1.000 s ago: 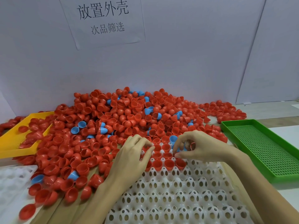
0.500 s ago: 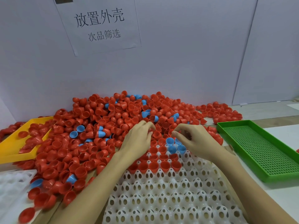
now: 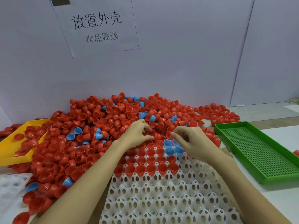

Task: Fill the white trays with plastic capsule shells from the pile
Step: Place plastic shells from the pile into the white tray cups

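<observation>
both hands are reaching further back than they were a second ago, leaving the front filled row of the white tray (image 3: 161,199) and working at the near edge of the pile (image 3: 100,126) where it is spilling over the tray's far end. the left hand (image 3: 137,135) is lying knuckles-up among the red shells, its fingers curled down into them; whether it is already pinching one i cannot tell, since the fingertips are hidden. the right hand (image 3: 192,141) is hovering just beyond the blue shells (image 3: 171,147) seated in the tray, its thumb and forefinger drawn close together, but i cannot tell whether anything is held between them. a second ago this hand was lower, right at those blue shells, so they are probably seated now and it is going for fresh ones. the tray is carrying only a few rows of red shells (image 3: 150,168) at its far end, while the many sockets nearer the person are standing bare, so the filling is at an early stage. a green tray (image 3: 258,151) is sitting to the right, a yellow tray (image 3: 9,143) to the left.
</observation>
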{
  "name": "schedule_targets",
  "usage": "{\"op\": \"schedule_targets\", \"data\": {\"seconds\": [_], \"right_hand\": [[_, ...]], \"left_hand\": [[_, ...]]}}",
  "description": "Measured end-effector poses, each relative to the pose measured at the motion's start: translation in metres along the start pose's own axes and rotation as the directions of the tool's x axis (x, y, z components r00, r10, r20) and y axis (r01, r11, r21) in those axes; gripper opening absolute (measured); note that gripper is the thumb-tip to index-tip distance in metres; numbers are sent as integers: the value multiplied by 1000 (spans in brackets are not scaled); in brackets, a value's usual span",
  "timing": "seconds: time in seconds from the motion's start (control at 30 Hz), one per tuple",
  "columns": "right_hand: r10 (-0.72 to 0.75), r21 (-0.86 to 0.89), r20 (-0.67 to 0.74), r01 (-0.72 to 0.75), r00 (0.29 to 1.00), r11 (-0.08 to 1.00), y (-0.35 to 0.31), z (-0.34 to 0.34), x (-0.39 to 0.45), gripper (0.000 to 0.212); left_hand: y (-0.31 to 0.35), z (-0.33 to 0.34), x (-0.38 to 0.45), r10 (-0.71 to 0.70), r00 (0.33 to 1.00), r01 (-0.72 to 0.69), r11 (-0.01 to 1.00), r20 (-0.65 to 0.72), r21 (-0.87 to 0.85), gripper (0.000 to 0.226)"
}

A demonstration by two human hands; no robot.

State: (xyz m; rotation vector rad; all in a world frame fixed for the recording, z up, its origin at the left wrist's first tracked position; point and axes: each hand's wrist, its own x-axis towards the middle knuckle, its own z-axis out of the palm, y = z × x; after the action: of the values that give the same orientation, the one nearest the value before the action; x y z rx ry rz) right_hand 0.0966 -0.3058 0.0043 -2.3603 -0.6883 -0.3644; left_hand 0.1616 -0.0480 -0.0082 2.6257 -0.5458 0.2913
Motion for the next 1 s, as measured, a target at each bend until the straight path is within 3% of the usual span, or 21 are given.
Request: {"op": "schedule_targets", "data": {"seconds": [0.13, 0.23, 0.37, 0.43, 0.57, 0.63, 0.77, 1.0], "right_hand": [[7, 2, 0, -7, 1000, 1000, 0, 0, 0, 22], [12, 17, -20, -12, 1000, 1000, 1, 0, -1, 21], [11, 62, -45, -8, 999, 998, -3, -2, -1, 15], [23, 175, -52, -14, 998, 985, -9, -3, -1, 9], [20, 518, 23, -29, 1000, 855, -29, -6, -4, 42], [-22, 582, 65, -20, 998, 813, -37, -8, -4, 47], [-75, 570, 106, 1, 992, 822, -42, -9, -5, 25], [-47, 604, 162, -61, 986, 794, -36, -7, -6, 14]], "left_hand": [[-6, -5, -9, -27, 997, 26, 999, -71, -23, 45], [1, -15, -23, -26, 979, 9, 996, -201, -83, 39], [29, -23, -57, -175, 901, -2, 914, -398, -405, 36], [49, -22, -77, -271, 882, -12, 806, -386, -592, 35], [74, -16, -109, -369, 899, 62, 640, -235, -766, 19], [78, -16, -118, -347, 929, 96, 559, -127, -824, 13], [77, -21, -125, -262, 960, 65, 558, -101, -828, 10], [71, -29, -126, -331, 934, 53, 495, -132, -867, 16]]}}
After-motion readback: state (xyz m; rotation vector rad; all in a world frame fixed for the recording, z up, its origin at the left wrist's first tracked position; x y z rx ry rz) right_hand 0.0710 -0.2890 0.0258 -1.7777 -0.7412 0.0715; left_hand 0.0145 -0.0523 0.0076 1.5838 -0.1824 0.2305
